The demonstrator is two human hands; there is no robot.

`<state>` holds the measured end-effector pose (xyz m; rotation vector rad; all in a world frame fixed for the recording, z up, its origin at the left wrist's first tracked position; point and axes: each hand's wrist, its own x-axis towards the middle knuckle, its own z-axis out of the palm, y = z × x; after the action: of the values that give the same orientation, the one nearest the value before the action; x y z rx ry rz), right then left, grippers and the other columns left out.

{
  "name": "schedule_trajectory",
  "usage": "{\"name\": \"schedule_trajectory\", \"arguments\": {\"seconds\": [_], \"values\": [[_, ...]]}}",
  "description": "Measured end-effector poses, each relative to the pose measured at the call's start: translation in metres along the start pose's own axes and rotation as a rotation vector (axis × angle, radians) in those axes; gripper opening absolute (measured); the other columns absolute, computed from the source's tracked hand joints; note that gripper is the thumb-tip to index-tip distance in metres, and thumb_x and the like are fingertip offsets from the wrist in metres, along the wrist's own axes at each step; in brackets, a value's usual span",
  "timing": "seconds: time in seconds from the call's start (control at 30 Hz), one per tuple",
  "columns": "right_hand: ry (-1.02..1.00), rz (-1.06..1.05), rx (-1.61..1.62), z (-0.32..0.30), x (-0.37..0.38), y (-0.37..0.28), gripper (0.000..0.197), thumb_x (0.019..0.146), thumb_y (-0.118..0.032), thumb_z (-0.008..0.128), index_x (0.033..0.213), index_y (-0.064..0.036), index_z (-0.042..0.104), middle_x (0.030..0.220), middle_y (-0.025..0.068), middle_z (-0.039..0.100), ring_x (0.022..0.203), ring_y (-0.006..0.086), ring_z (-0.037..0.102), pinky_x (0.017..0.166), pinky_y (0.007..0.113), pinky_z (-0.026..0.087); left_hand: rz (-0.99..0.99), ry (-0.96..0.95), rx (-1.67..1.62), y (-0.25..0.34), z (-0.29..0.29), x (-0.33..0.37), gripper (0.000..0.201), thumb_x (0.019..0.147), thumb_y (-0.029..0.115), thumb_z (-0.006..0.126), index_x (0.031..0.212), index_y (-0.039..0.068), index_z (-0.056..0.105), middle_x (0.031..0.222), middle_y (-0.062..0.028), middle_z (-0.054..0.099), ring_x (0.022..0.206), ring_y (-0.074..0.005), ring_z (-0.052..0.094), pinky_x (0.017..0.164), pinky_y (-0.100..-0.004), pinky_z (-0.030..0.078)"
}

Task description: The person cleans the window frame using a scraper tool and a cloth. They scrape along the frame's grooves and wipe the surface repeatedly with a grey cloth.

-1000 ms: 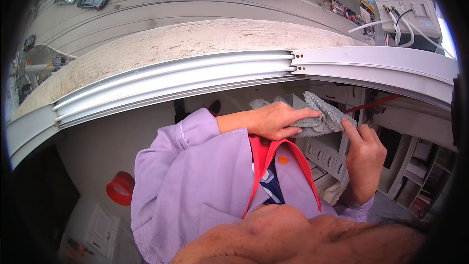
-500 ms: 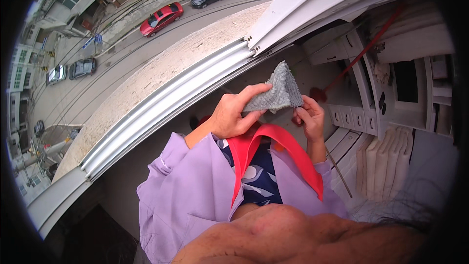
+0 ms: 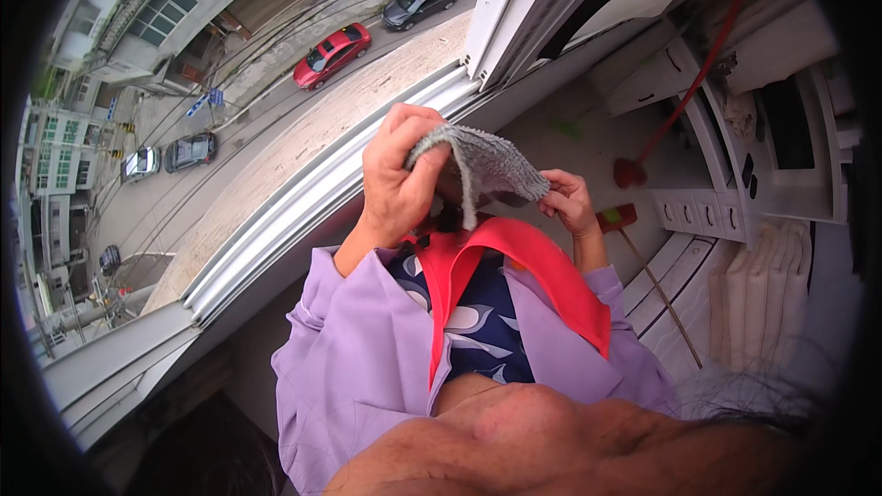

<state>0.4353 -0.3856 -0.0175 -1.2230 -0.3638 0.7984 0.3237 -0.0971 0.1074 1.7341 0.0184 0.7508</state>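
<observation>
A grey, fuzzy cleaning cloth (image 3: 491, 158) is stretched between my two hands in front of my chest. My left hand (image 3: 400, 165) is closed on its left end, thumb over the fabric, and a flap of cloth hangs down beside the thumb. At the opposite corner, my right hand (image 3: 571, 202) pinches the cloth between thumb and fingers. Both hands are raised above the red apron straps (image 3: 542, 266), with the left one close to the white window track (image 3: 303, 207).
Beyond the sill lies a street with a red car (image 3: 333, 55). A window frame (image 3: 501, 18) rises at the track's far end. To the right are a red-handled broom (image 3: 634, 170), another red broom head (image 3: 616, 218), white drawers (image 3: 684, 213) and folded beige padding (image 3: 758, 298).
My left hand has moved up and left, turning upright. The cloth, earlier folded to a peak, is now drawn out sideways between the hands. The view has shifted slightly.
</observation>
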Motion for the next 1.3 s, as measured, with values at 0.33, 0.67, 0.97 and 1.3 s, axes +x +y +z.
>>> {"name": "schedule_trajectory", "arguments": {"seconds": [0.33,0.67,0.97,1.3], "values": [[0.118,-0.183,-0.130,0.012,-0.002,-0.021,0.031,0.087,0.002,0.064,0.118,0.0023,0.063,0.085,0.0069,0.067,0.065,0.0087,0.058,0.053,0.020,0.044,-0.311,0.100,-0.331,0.003,-0.006,-0.007,0.016,0.099,0.010,0.047,0.104,-0.001,0.059,0.089,0.0015,0.059,0.082,-0.0046,0.050,0.075,-0.0191,0.041],[0.210,-0.397,-0.209,0.056,0.000,-0.055,0.029,0.086,0.003,0.066,0.113,0.0056,0.059,0.087,0.0060,0.066,0.069,0.0079,0.059,0.058,0.020,0.046,-0.277,-0.451,-0.330,0.003,-0.004,-0.013,0.078,0.078,0.031,0.075,0.141,0.000,0.042,0.135,-0.0140,0.051,0.128,-0.0222,0.046,0.108,-0.0336,0.032],[0.192,-0.470,-0.333,0.079,-0.003,-0.071,0.021,0.084,0.006,0.066,0.104,0.0062,0.060,0.087,0.0073,0.066,0.068,0.0082,0.059,0.060,0.020,0.048,-0.087,-0.149,-0.167,-0.009,-0.016,-0.019,0.017,0.084,-0.003,0.057,0.100,-0.002,0.064,0.097,-0.0043,0.065,0.094,-0.0125,0.060,0.084,-0.0265,0.047],[0.053,-0.365,-0.191,0.116,0.010,-0.061,0.021,0.089,0.002,0.063,0.109,0.0044,0.057,0.092,0.0083,0.065,0.075,0.0104,0.061,0.064,0.022,0.049,-0.266,0.017,-0.424,0.005,-0.025,-0.034,0.033,0.075,-0.012,0.057,0.106,0.001,0.054,0.098,-0.0054,0.063,0.093,-0.0111,0.059,0.083,-0.0254,0.048]]}}
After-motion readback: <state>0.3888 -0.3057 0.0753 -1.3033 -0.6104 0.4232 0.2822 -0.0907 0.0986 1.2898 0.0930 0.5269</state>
